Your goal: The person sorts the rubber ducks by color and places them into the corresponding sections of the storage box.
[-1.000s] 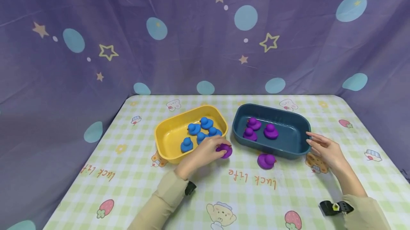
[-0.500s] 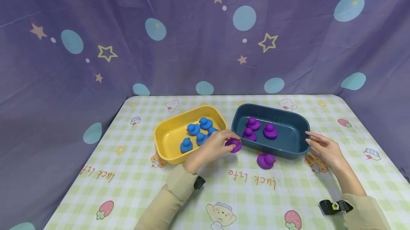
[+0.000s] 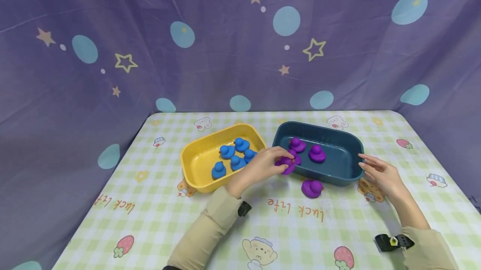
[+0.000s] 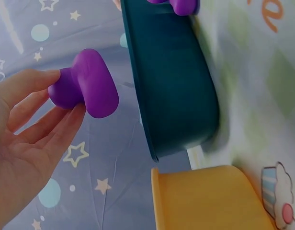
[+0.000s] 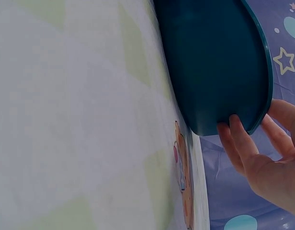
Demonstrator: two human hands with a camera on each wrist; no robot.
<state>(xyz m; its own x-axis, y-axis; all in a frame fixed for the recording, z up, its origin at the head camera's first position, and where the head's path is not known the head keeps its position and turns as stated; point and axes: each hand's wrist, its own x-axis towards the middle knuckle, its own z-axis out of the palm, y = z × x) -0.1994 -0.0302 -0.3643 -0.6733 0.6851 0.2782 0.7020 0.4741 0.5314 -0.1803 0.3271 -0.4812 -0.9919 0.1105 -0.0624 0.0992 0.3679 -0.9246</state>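
Observation:
My left hand (image 3: pixel 263 165) pinches a purple toy duck (image 4: pixel 96 86) between thumb and fingers. In the left wrist view the duck is held by one rounded end, raised beside the dark teal tub (image 3: pixel 340 177). The head view shows it overlapping the tub's near left rim. Several purple ducks, one at the middle (image 3: pixel 317 154), sit in that tub. Another purple duck (image 3: pixel 312 188) lies on the cloth in front of it. My right hand (image 3: pixel 384 178) is at the tub's right end, its extended fingertips (image 5: pixel 236 122) touching the outer wall.
On the left stands a yellow tub (image 3: pixel 195 183) with several blue ducks (image 3: pixel 219 170) inside. Both tubs rest on a table with a green-checked cloth (image 3: pixel 150 224). A purple curtain (image 3: pixel 225 53) hangs close behind the table.
My left hand has carried the purple duck rightward from beside the yellow tub to the teal tub's near left rim. My right hand has stayed at the tub's end.

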